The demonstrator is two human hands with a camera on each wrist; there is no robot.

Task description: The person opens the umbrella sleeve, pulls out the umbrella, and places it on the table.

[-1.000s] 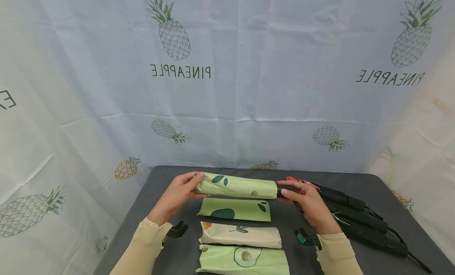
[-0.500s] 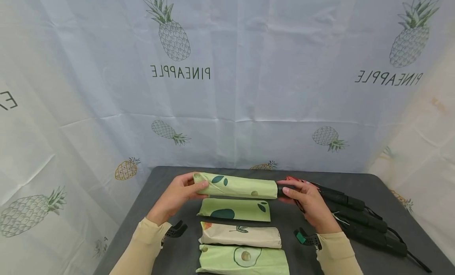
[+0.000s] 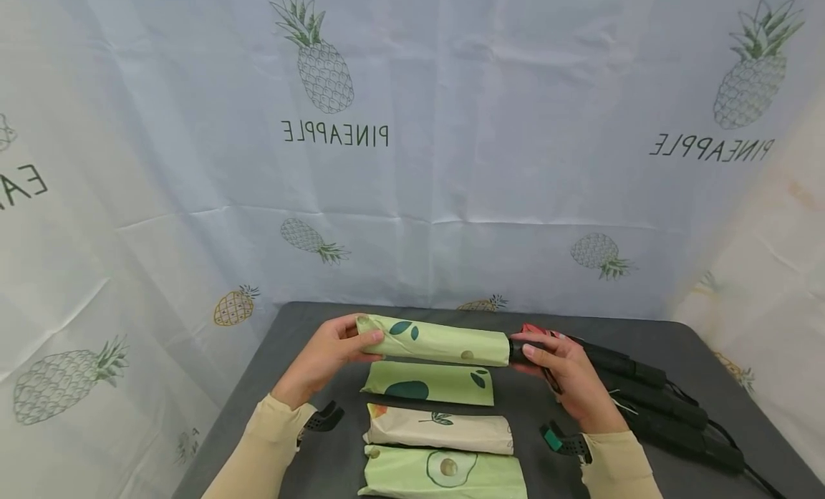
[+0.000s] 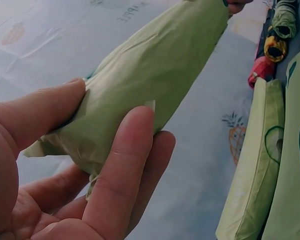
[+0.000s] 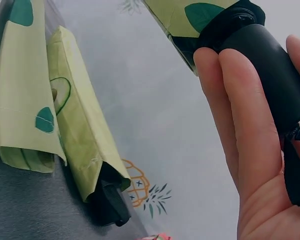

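Observation:
Both hands hold a folded umbrella in a pale green sleeve (image 3: 438, 341) with dark leaf prints, raised above the table's far part. At the sleeve's wrinkled end my left hand (image 3: 338, 352) pinches it between thumb and fingers, as the left wrist view also shows. From the other end sticks a black umbrella handle (image 5: 270, 70) with a wrist strap (image 5: 295, 175), held between the thumb and fingers of my right hand (image 3: 567, 374). Below lie a flat green sleeve (image 3: 428, 382), a cream sleeve (image 3: 445, 429) and an avocado-print sleeve (image 3: 445, 472), stacked in a row.
Several black folded umbrellas (image 3: 670, 417) lie at the right of the dark grey table (image 3: 258, 391). In the right wrist view another avocado-print sleeve (image 5: 80, 110) lies with a black handle (image 5: 110, 200) protruding. A pineapple-print curtain (image 3: 425, 162) hangs behind.
My left thumb has shifted down onto the sleeve's side. My right hand has moved slightly right along the handle, and more of the black handle shows. The head view has shifted a little.

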